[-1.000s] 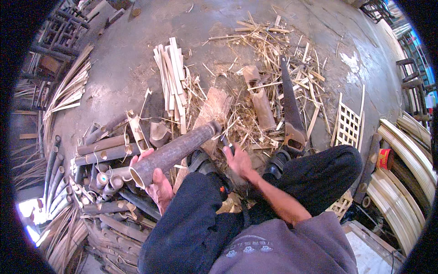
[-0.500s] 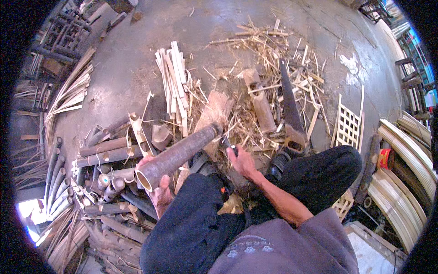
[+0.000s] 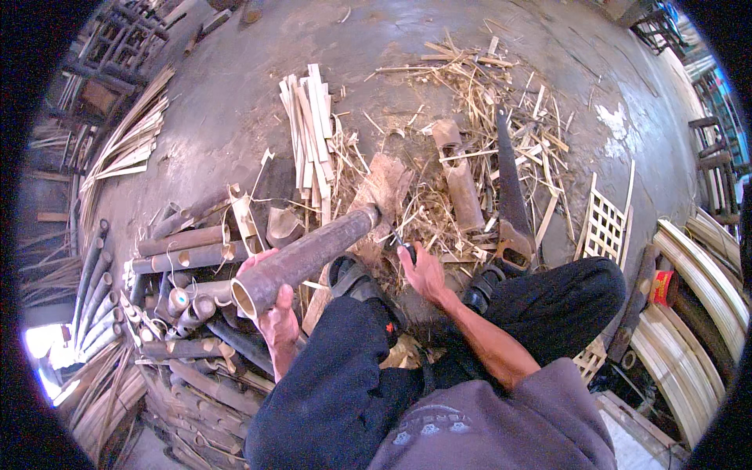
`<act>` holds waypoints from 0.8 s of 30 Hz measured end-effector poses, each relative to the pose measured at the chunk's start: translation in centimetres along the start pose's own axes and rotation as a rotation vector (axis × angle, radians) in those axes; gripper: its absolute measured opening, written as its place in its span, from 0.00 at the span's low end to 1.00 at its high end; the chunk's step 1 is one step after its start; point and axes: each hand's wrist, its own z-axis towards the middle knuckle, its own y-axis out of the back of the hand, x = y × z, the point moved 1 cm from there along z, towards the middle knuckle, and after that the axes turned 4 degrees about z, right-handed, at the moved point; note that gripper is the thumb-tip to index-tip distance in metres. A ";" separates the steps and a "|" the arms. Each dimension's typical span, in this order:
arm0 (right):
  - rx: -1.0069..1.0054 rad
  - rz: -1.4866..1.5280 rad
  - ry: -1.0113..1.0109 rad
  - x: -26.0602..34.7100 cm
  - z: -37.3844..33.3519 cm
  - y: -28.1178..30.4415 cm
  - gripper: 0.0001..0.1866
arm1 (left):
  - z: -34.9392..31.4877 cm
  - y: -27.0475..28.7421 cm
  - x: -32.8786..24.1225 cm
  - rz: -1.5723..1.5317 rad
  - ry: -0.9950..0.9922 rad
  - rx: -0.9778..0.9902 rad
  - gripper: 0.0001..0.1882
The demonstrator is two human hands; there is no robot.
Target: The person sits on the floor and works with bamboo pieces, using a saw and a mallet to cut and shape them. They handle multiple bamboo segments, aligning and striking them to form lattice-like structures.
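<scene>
My left hand (image 3: 280,323) holds a thick brown bamboo tube (image 3: 309,254) from beneath near its open, hollow end, with the fingers on the far side partly hidden. Slanting away to the right, the tube has its far end at a worn wooden block (image 3: 389,182) on the floor. Just right of that end, my right hand (image 3: 427,276) is closed round a dark-handled tool (image 3: 408,251). Its thin dark blade points toward the tube's far end; the exact kind is hard to make out.
A handsaw (image 3: 512,196) and a notched bamboo piece (image 3: 460,184) lie among shavings (image 3: 423,219). Pale strips (image 3: 310,133) lie beyond the block. Cut bamboo tubes (image 3: 188,254) crowd the left; a lattice panel (image 3: 607,222) and curved strip bundles (image 3: 677,345) are on the right.
The view has shifted slightly, so most things sit further right in the picture. The tube's far end has moved a little left against the block. Both hands keep their holds.
</scene>
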 end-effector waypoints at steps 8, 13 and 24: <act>0.014 -0.018 -0.011 0.8 0.0 0.5 0.26 | 0.4 0.3 -1.3 0.062 0.022 0.236 0.40; 0.015 -0.047 0.057 2.2 -2.0 1.4 0.26 | 1.1 1.2 -1.4 0.031 0.007 0.450 0.37; 0.010 -0.005 -0.068 0.0 0.3 2.0 0.26 | 2.8 1.3 -1.8 0.125 -0.028 0.410 0.42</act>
